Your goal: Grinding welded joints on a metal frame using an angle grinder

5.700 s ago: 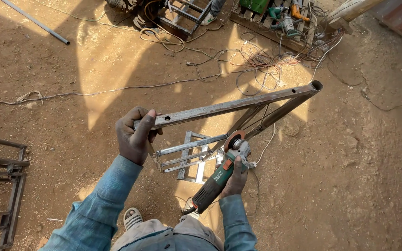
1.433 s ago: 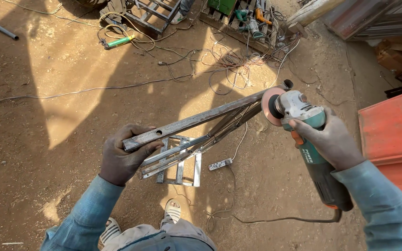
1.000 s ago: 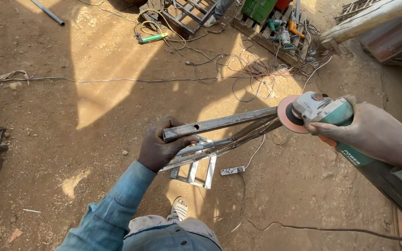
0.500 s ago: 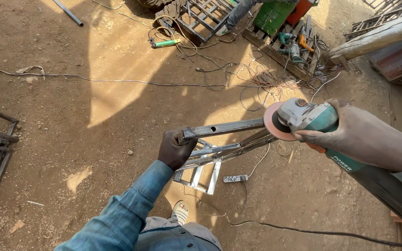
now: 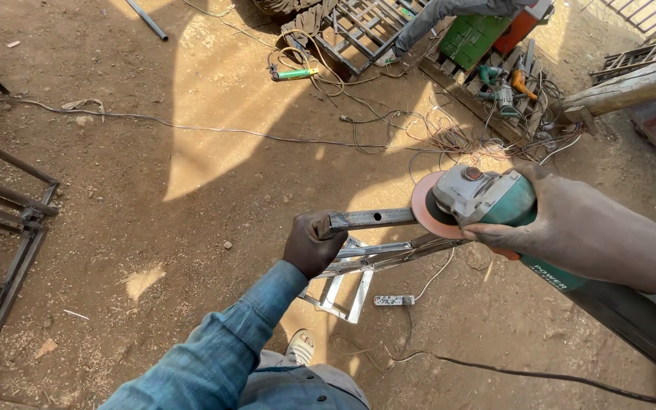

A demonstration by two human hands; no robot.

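Note:
My left hand (image 5: 311,243) grips the near end of a square steel tube (image 5: 370,219) held up over the dirt ground. Several thinner metal bars (image 5: 389,254) run under the tube. My right hand (image 5: 563,224) holds a green and grey angle grinder (image 5: 487,199) by its body. The grinder's pinkish disc (image 5: 425,206) sits against the far end of the visible tube. Below stands a small metal frame (image 5: 343,292) on the ground.
A power strip (image 5: 394,301) and a black cable (image 5: 510,370) lie on the dirt. Tangled wires (image 5: 419,129), a wooden pallet with tools (image 5: 495,83) and a metal grille (image 5: 354,30) are at the back. A steel frame (image 5: 1,228) stands left.
The grinder has swung from the near end of the tube out to the right and back in; its disc now meets the tube closer to my left hand. The view has shifted.

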